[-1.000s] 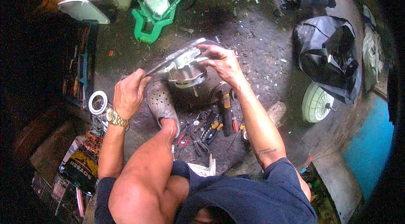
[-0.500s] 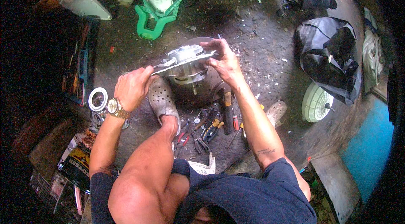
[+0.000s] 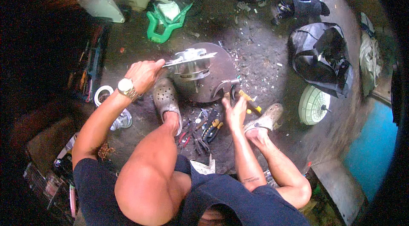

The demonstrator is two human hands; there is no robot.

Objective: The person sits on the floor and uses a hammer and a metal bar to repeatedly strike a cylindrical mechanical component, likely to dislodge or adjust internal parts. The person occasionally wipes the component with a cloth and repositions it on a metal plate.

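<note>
My left hand [image 3: 147, 74], with a watch on the wrist, is closed on the edge of a silver metal motor-like part [image 3: 191, 64]. The part has a flat plate, a round body and a thin shaft pointing down. It sits tilted above a round dark metal disc [image 3: 213, 85]. Beside the disc's near right edge, my right hand [image 3: 235, 113] is closed around what looks like a hammer [image 3: 246, 95], its yellowish wooden handle darker toward one end. My fingers partly hide this tool, and its head is hard to make out.
Pliers [image 3: 208, 130] and other hand tools lie between my feet. A green plastic frame [image 3: 159, 34] is on the floor ahead. To the right are a black bag [image 3: 319, 58] and a pale round slotted part [image 3: 314, 104]. White rings [image 3: 103, 95] lie at left, small debris around.
My right hand has let go of the metal part and come down to the hammer, which has shifted from between the tools toward the right. My left hand still holds the part.
</note>
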